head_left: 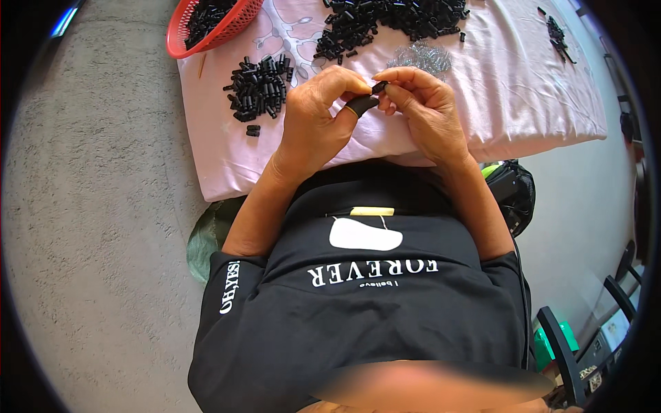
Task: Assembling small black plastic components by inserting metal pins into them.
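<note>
Above the near edge of the pink-covered table, my left hand (318, 118) and my right hand (428, 115) meet fingertip to fingertip. Both are closed in a pinch on one small black plastic piece (379, 87). A black finger cot (362, 105) covers one digit of my left hand. Just beyond my right hand lies a tangle of small silvery wire springs (423, 58). Left of my left hand is a heap of short black cylindrical pieces (259, 88), with a couple lying apart below it. My fingers hide part of the held piece.
A larger heap of black pieces (392, 24) spreads over the table's far side. At the far left stands a red plastic basket (242, 19) with more inside. Several thin black parts (556, 40) lie far right. A black bag (513, 193) is beside the table's near right edge.
</note>
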The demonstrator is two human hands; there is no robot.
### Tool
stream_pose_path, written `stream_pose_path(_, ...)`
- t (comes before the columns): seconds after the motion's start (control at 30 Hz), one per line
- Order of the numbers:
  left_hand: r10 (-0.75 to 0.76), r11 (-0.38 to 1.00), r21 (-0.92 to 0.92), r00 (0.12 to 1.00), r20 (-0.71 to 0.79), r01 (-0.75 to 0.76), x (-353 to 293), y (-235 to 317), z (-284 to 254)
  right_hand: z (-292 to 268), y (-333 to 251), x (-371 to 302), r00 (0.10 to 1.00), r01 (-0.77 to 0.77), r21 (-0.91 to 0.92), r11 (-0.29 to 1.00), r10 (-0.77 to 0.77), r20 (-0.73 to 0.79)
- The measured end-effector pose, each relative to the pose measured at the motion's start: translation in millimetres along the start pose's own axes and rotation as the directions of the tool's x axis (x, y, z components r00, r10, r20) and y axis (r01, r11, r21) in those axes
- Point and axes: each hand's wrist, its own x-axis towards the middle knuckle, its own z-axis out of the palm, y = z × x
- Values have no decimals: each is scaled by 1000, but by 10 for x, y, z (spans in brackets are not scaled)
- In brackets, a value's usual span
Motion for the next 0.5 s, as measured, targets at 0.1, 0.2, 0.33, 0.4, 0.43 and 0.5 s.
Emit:
stream_pose_path(0.1, -21, 999, 33, 999, 43, 19, -1, 29, -21, -24, 1, 1, 1000, -5, -2, 1000, 5, 13)
stream_pose_path(0.2, -46, 998, 32, 998, 42, 45, 18, 61, 1, -33, 1, -3, 1000, -12, 19, 1000, 12, 19)
stream_pose_path(0.33, -37, 999, 37, 998, 57, 35, 34, 21, -18, -5, -34, -5, 999, -38, 43, 998, 38, 0)
stream_pose_path(0.4, 16, 996, 81, 996, 90, -23, 62, 8, -30, -30, -7, -9, 999, -36, 70, 997, 36, 7)
stream_pose_path(0.43, 15, 996, 81, 996, 89, -22, 72, 0, -28, -40, 3, -10, 999, -34, 96, 995, 33, 14)
stream_pose_path(0.5, 32, 996, 80, 993, 114, -41, 77, -5, -29, -24, -18, -12, 999, -50, 93, 994, 51, -2)
